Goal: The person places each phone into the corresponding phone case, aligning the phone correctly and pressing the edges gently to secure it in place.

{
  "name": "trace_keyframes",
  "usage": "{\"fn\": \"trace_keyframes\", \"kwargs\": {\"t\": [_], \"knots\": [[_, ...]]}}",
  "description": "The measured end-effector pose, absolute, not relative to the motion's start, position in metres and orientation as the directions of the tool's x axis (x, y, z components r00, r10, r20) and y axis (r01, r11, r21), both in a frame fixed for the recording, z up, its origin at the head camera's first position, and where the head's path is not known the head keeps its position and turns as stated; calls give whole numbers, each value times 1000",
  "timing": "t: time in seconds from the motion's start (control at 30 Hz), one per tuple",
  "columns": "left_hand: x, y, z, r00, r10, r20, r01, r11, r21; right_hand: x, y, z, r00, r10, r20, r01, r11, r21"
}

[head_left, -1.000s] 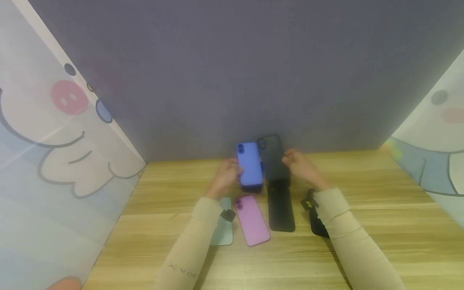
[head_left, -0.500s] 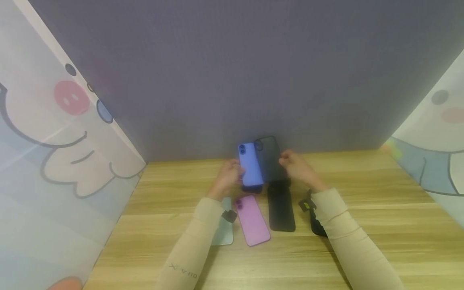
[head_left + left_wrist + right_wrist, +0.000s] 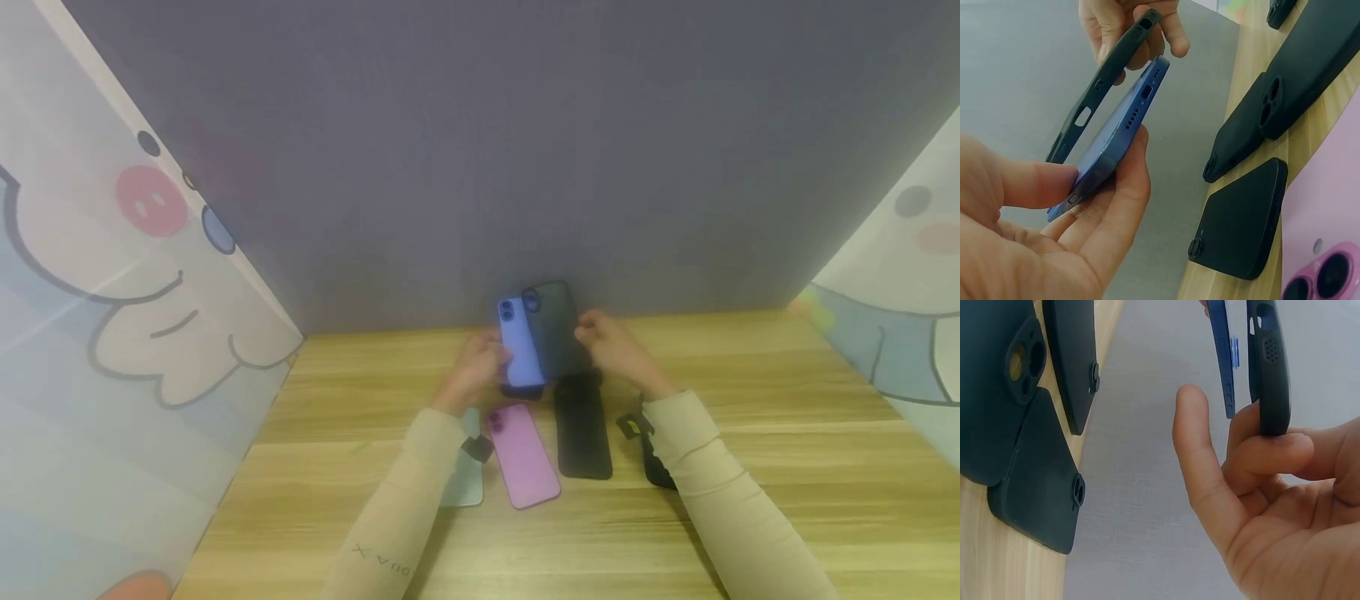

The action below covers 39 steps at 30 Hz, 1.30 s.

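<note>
My left hand (image 3: 474, 371) holds a blue phone (image 3: 517, 346) by its edge, its back toward the head camera. In the left wrist view, my thumb is on one side of the blue phone (image 3: 1110, 144) and fingers are on the other. My right hand (image 3: 618, 350) pinches a dark phone case (image 3: 558, 333) by its right edge. From the head, the case overlaps the phone's right part. The right wrist view shows a gap between the phone (image 3: 1221, 356) and the case (image 3: 1274, 375), and a raised index finger.
On the wooden table (image 3: 787, 467) lie a pink phone (image 3: 523, 458), a pale green phone (image 3: 468, 483) partly under the left sleeve, and a black phone case (image 3: 583, 437). Another black item (image 3: 657, 467) lies by the right sleeve. A grey panel (image 3: 480, 167) stands behind.
The case has shifted left and the blue phone slightly right, so the case now covers part of the phone in the head view. Both hands keep their hold.
</note>
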<state>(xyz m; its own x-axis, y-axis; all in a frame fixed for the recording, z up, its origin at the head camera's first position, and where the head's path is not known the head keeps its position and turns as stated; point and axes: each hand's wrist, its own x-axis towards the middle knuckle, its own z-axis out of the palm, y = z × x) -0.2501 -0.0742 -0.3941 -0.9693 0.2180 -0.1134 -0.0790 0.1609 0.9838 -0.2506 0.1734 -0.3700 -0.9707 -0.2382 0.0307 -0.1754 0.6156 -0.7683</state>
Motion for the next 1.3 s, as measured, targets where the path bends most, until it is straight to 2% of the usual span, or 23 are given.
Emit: {"fn": "trace_keyframes", "kwargs": {"t": [0.4,1.03,1.3], "knots": [[-249,-70,-392,-963,244,-112,-85,115,990,-246,167,-365,-966,-257,13,-171,604,-778],[-245,-69,-391,-971,199,-135,-101,175,979,-246,161,-371,-962,-272,28,-197,616,-763],[-245,-67,-390,-965,233,-123,-89,150,985,-246,160,-374,-962,-272,28,-197,619,-761]]}}
